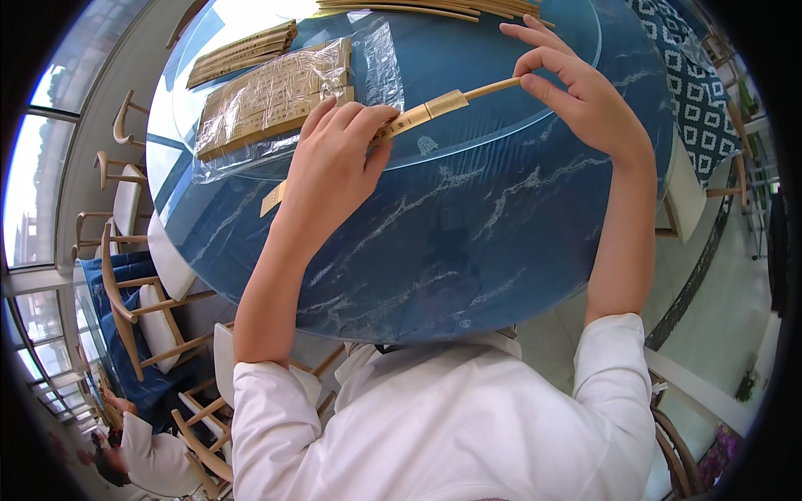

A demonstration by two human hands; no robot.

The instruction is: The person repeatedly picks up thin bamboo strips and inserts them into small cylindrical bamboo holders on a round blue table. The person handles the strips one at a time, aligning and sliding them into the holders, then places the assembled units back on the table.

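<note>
Over the veined tabletop (468, 284), left hand (334, 167) pinches a papery sleeve (415, 118) — right hand (589, 100), a slim stick (491, 88).

Bright daylight enters through tall glass windows (33, 192) on the left. Curved-back, white-seated, pale wooden chairs (157, 326) stand on the grey floor (728, 301), which a dark strip (687, 296) crosses, near a round, blue, white-veined worktop (501, 275).

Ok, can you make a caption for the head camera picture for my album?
Over a blue table, the left hand holds a sleeve while the right hand pinches the tan tip poking out.
</note>
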